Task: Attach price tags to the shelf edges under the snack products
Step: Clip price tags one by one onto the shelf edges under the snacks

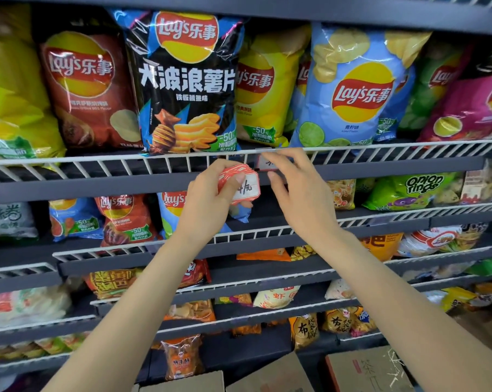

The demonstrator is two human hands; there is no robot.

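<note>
Under the pale-blue lime crisp bag (349, 89), the right hand (298, 190) pinches one red-bordered paper price tag (263, 163) against the grey shelf edge (103, 183), while the left hand (211, 199) grips a remaining tag stack (243, 183), so most edges look untagged.

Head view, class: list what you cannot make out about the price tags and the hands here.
- Tag on the shelf edge: mostly hidden by the right hand; its writing is unreadable.
- Stack of tags in the left hand: lower tags covered, count unknowable.
- Right hand's fingertips: motion-blurred, so their grip on the tag is uncertain.
</note>
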